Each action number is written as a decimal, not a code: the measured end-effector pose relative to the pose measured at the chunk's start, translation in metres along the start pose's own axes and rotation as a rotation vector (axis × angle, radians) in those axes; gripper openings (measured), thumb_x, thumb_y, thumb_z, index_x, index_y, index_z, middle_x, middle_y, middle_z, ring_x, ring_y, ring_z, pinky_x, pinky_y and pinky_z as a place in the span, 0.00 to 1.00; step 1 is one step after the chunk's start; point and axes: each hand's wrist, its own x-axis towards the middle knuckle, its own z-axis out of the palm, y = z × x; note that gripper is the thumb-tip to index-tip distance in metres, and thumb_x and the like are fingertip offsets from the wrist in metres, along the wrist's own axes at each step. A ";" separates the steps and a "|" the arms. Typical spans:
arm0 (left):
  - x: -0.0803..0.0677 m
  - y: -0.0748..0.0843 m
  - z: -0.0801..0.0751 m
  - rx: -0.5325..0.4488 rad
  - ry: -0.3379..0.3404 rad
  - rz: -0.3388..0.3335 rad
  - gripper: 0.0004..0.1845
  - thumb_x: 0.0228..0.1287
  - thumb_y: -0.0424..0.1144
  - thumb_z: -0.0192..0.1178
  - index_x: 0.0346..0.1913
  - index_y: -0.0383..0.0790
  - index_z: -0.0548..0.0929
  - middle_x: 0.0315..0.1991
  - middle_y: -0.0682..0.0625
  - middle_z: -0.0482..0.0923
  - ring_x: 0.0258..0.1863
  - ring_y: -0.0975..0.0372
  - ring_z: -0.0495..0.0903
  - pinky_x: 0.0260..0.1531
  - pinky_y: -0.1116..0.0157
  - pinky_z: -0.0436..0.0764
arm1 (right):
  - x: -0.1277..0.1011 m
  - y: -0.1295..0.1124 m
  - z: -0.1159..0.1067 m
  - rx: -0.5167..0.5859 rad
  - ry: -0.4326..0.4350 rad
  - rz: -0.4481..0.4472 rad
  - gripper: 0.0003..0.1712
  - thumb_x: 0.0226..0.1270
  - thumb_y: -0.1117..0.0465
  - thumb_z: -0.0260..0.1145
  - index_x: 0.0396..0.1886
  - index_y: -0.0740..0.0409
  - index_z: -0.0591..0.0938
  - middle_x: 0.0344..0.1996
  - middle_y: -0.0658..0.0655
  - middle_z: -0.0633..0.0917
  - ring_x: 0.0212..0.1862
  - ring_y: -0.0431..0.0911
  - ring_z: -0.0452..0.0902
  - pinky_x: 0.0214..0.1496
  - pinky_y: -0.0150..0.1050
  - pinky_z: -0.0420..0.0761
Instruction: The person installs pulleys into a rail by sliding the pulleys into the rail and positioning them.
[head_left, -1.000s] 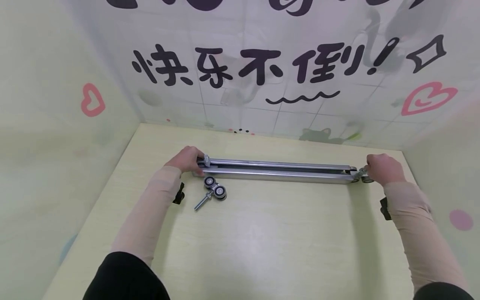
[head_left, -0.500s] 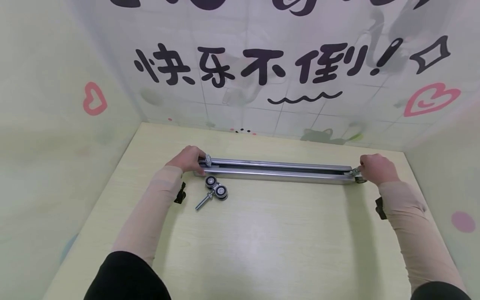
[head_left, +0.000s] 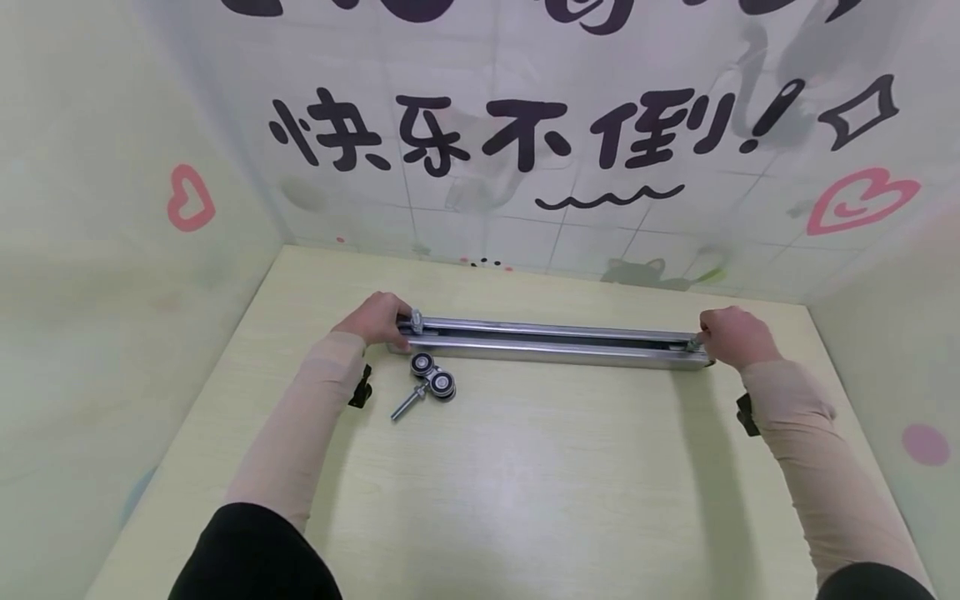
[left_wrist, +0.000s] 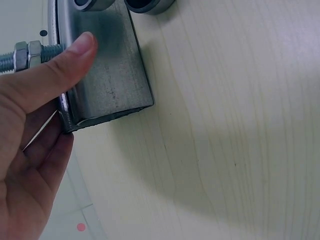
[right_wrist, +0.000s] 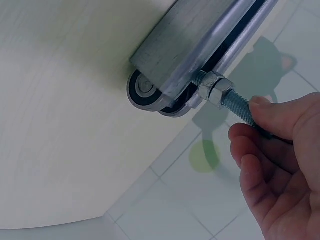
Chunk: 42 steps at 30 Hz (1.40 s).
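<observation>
A long grey metal track (head_left: pixel 551 342) lies across the far part of the pale wooden table (head_left: pixel 510 483). My left hand (head_left: pixel 375 320) holds its left end (left_wrist: pixel 107 80), thumb laid on the near face, beside a threaded bolt (left_wrist: pixel 22 54) that sticks out of the slot. My right hand (head_left: pixel 731 336) pinches the threaded stem (right_wrist: pixel 235 106) of a wheeled roller (right_wrist: pixel 145 92), which sits partly inside the track's right end (right_wrist: pixel 200 45). A loose roller with two black wheels and a bolt (head_left: pixel 426 385) lies just in front of the track's left end.
Walls with printed lettering and hearts enclose the table at the back (head_left: pixel 525 142), left (head_left: pixel 112 250) and right (head_left: pixel 900 333). The table's near half holds only my forearms. Black wrist straps (head_left: pixel 362 387) sit on both sleeves.
My right hand has moved left, pushing the roller further into the track's right end; its wheels no longer stick out in the head view. Left hand and track stay put.
</observation>
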 end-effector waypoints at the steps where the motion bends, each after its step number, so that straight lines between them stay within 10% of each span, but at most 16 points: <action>1: 0.000 0.000 0.000 -0.001 0.000 0.000 0.29 0.37 0.32 0.73 0.48 0.30 0.79 0.43 0.41 0.80 0.41 0.55 0.76 0.47 0.59 0.76 | 0.000 -0.001 0.000 0.000 0.003 -0.007 0.11 0.55 0.70 0.59 0.15 0.59 0.70 0.13 0.52 0.72 0.17 0.46 0.62 0.17 0.40 0.65; 18: -0.004 0.001 0.000 -0.028 -0.003 0.001 0.30 0.36 0.31 0.72 0.49 0.29 0.78 0.44 0.39 0.79 0.42 0.54 0.77 0.48 0.58 0.76 | 0.014 -0.037 0.001 0.011 0.036 -0.113 0.18 0.54 0.71 0.59 0.11 0.55 0.63 0.11 0.49 0.60 0.17 0.42 0.54 0.18 0.35 0.55; 42: -0.005 0.000 0.001 -0.040 0.001 -0.022 0.31 0.36 0.32 0.72 0.51 0.30 0.77 0.45 0.40 0.78 0.43 0.54 0.76 0.49 0.58 0.76 | 0.029 -0.052 0.005 0.111 -0.002 -0.174 0.11 0.52 0.70 0.64 0.15 0.59 0.72 0.13 0.50 0.72 0.18 0.42 0.63 0.21 0.37 0.66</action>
